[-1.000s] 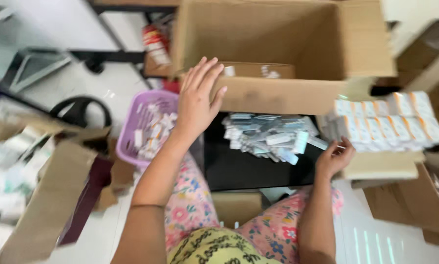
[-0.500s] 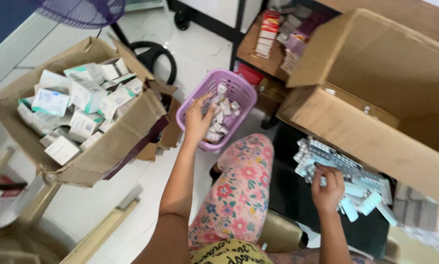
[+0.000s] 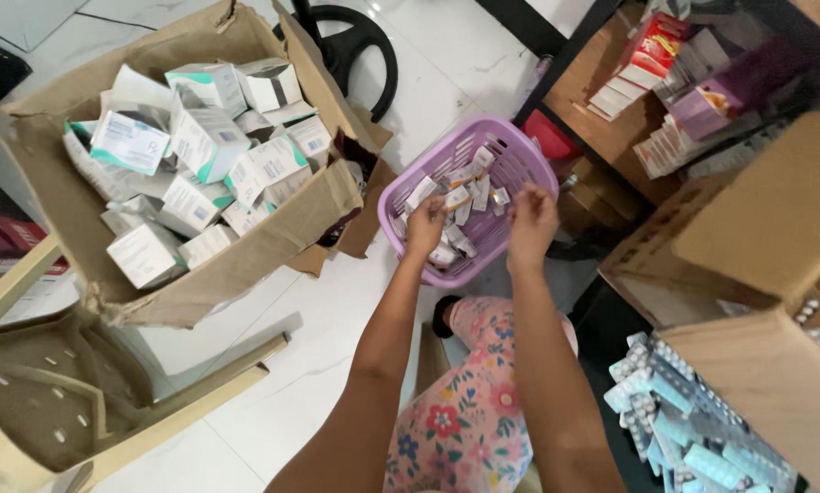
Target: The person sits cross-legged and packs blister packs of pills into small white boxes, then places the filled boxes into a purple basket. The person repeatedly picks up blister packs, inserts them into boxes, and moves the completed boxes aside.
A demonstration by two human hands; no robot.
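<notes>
A purple plastic basket (image 3: 519, 151) stands on the white floor in front of my knees, with several small medicine packs lying in it. Both my hands are over its near side. My left hand (image 3: 425, 228) dips into the basket with fingers curled on a small white pack. My right hand (image 3: 530, 224) is beside it, fingertips pinched on another small pack (image 3: 499, 196). My floral-trousered legs (image 3: 464, 411) are below.
A torn cardboard box (image 3: 273, 237) full of white-and-green cartons is at left. A pile of blister strips (image 3: 693, 429) lies lower right under another cardboard box (image 3: 766, 237). A shelf of packages (image 3: 684, 100) is upper right, a black chair base (image 3: 355, 46) behind.
My right hand has left the pile of blister strips and come over to the basket beside my left hand. The view has swung left and down toward the basket.
</notes>
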